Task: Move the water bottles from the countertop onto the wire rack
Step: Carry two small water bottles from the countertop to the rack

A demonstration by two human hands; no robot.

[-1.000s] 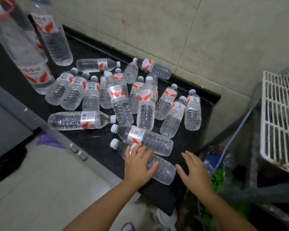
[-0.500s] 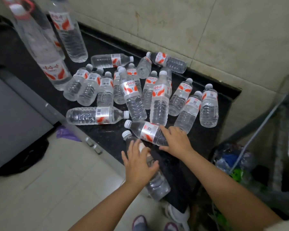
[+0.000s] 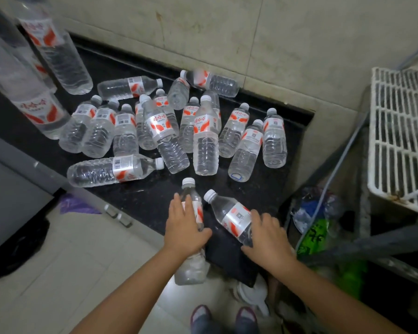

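**Two bottles in hand at the counter's near edge**

The left hand (image 3: 185,231) wraps a clear plastic water bottle with red-and-white label (image 3: 191,208); the right hand (image 3: 267,233) clasps a matching second bottle (image 3: 229,214). Both lie on the black speckled countertop (image 3: 152,196), apart from the white wire rack (image 3: 401,131).
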